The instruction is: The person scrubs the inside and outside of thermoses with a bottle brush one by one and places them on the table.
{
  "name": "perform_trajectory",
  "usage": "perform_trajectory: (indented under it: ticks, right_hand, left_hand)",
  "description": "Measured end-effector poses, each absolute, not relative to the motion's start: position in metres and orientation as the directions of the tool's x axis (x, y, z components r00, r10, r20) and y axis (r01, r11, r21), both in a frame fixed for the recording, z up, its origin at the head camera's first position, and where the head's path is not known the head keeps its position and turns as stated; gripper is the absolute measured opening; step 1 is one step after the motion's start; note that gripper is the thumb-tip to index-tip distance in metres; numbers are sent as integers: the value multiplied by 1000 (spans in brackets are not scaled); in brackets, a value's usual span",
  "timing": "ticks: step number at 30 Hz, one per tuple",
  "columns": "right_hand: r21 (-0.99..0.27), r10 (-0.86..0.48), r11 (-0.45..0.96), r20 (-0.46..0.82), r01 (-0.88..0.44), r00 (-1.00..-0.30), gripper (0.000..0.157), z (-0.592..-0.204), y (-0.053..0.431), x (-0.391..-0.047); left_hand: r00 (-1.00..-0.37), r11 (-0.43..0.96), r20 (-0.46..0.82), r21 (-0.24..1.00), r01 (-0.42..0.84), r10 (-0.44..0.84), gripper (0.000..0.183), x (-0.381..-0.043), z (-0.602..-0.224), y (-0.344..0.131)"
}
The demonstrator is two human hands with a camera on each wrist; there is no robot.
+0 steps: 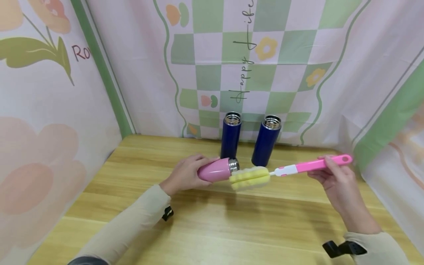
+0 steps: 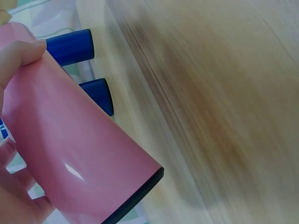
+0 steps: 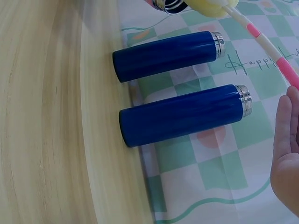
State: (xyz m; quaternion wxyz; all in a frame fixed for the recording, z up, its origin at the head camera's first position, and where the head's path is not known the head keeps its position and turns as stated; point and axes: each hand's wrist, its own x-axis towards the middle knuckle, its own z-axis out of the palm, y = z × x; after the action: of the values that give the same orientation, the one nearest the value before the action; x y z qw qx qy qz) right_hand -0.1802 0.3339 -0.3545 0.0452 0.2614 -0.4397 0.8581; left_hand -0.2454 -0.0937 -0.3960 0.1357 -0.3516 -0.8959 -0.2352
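My left hand point(image 1: 188, 174) grips a pink bottle point(image 1: 214, 170) held tilted onto its side above the table, its bare metal mouth toward the right. In the left wrist view the dark base of this pink bottle point(image 2: 88, 135) faces the camera side, with fingers and thumb wrapped round the body. My right hand point(image 1: 341, 184) pinches the pink-and-white handle of a bottle brush point(image 1: 311, 166). The brush's yellow sponge head point(image 1: 250, 177) is right at the bottle's mouth, overlapping its rim in the head view.
Two dark blue bottles without lids, one on the left point(image 1: 230, 136) and one on the right point(image 1: 266, 141), stand upright at the back of the wooden table point(image 1: 212, 228). A patterned curtain point(image 1: 238, 48) hangs close behind them, with more cloth at both sides.
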Motion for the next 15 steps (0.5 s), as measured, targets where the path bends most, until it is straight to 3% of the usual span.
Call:
perform_trajectory:
  ticks: [15]
  right_hand:
    - [-703,-119,-633,503,-325,-856,32,-355,328,-182]
  left_hand:
    - [-694,625,388,307,718,606,76,-246,-398,-92]
